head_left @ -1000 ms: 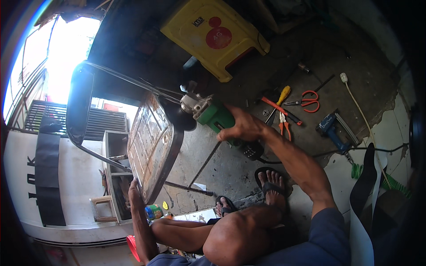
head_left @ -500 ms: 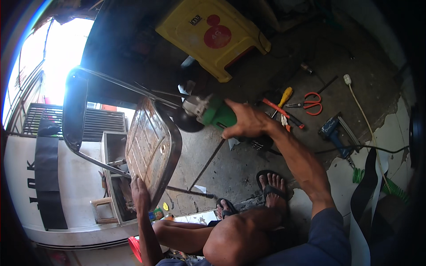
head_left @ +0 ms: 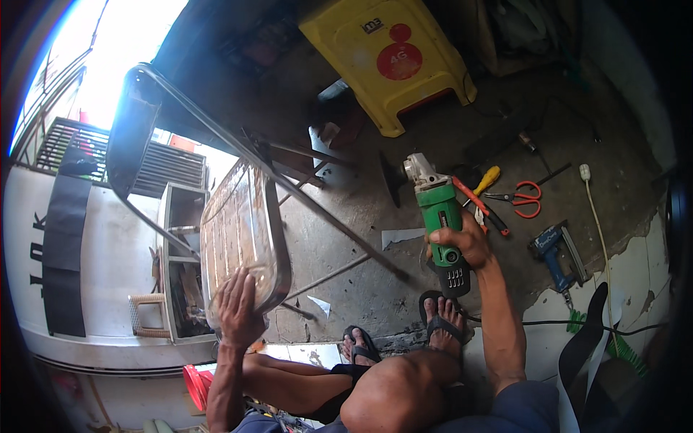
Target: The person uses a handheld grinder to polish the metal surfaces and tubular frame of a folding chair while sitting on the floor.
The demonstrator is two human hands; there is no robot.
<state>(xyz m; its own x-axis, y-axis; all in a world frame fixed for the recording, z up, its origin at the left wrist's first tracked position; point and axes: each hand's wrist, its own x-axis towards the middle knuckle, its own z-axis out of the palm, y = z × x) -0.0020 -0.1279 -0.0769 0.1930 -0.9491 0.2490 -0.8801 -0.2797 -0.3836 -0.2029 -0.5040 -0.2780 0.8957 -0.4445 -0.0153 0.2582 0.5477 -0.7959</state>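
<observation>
A metal folding chair (head_left: 245, 229) stands tilted at the left, its bare seat panel scuffed and rust-stained and its dark backrest (head_left: 135, 137) toward the bright doorway. My left hand (head_left: 240, 307) lies on the seat's near corner with its fingers stretched flat over the surface. In my right hand (head_left: 465, 242) is a green angle grinder (head_left: 438, 209), gripped round its body. The grinder's dark disc (head_left: 393, 179) points away to the left and is apart from the chair. Whether the disc spins cannot be told.
A yellow plastic stool (head_left: 393, 65) stands at the back. Right of the grinder lie red-handled scissors (head_left: 527, 200), a yellow-handled screwdriver (head_left: 489, 175) and a blue staple gun (head_left: 552, 260). The grinder's black cord (head_left: 577, 325) runs right. A white cabinet (head_left: 119, 267) stands at left.
The grinder has moved right, away from the seat's edge, and turned upright. My left hand has shifted from the seat's near edge onto its surface. The chair has turned, bringing its legs rightward.
</observation>
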